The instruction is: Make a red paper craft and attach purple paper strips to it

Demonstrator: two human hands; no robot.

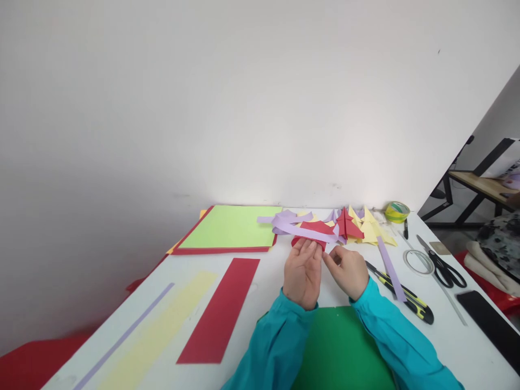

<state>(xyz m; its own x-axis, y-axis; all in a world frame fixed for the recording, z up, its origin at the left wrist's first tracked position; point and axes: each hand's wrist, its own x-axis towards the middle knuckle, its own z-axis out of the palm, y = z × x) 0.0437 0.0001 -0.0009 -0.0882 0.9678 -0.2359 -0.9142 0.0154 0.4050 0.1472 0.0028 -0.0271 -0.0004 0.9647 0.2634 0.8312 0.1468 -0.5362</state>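
My left hand (pixel 303 271) lies on the white table (pixel 268 281) with its fingers together, pressing down on a small folded red paper piece (pixel 314 234). My right hand (pixel 348 269) is beside it, fingers curled and pinching the right edge of the same red piece. Both arms wear teal sleeves. Lilac paper strips (pixel 290 225) lie just beyond the fingers. Folded red (pixel 347 225) and yellow paper shapes (pixel 371 230) sit behind the right hand. A green sheet (pixel 339 349) lies under my wrists.
A light green sheet on red paper (pixel 229 227) lies at the back left. A red strip (pixel 221 311), a yellow strip (pixel 162 325) and a thin lilac strip (pixel 125 336) lie to the left. To the right are a utility knife (pixel 402 295), scissors (pixel 444 268), tape rolls (pixel 397 211) and a phone (pixel 489 325).
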